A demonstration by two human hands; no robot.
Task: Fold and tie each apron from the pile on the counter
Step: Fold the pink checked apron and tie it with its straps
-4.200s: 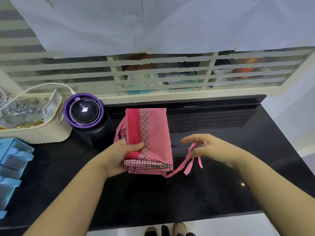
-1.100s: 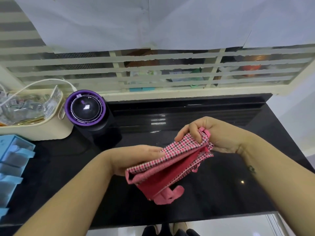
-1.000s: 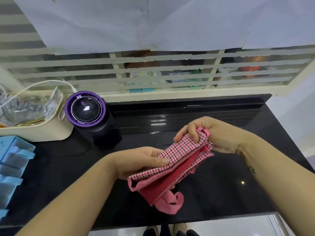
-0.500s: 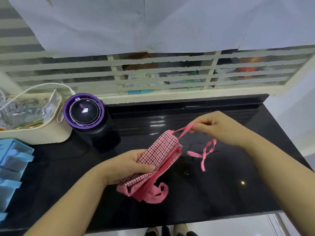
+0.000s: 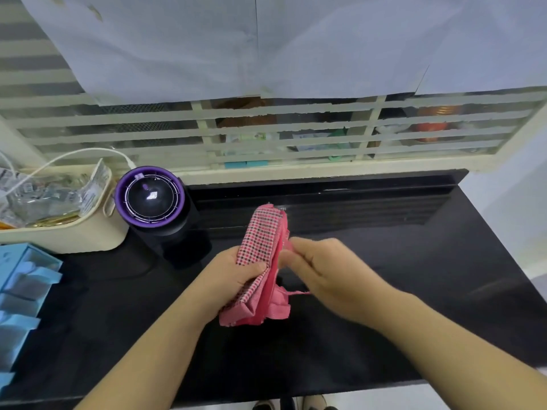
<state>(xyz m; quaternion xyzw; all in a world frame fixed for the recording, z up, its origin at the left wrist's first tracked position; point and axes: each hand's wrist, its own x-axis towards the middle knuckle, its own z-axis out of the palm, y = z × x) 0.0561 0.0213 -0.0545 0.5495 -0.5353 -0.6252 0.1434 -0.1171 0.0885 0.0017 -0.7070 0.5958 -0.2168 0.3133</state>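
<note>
Apron (image 5: 262, 261) now bunched into narrow folded bundle, held upright-ish above black worktop (image 5: 384, 291), clamped in left hand (image 5: 233, 276). Half a sec back tie was pulled out long to the right; now right hand (image 5: 319, 273) brought in tight against bundle, fingers pinched on pink tie (image 5: 291, 292), blurred tbh. Looks like wrapping stage started, knot not done yet. No apron pile spotted in view. Writing: nothing readable, packets in cream basket (image 5: 88, 238) too small.
</note>
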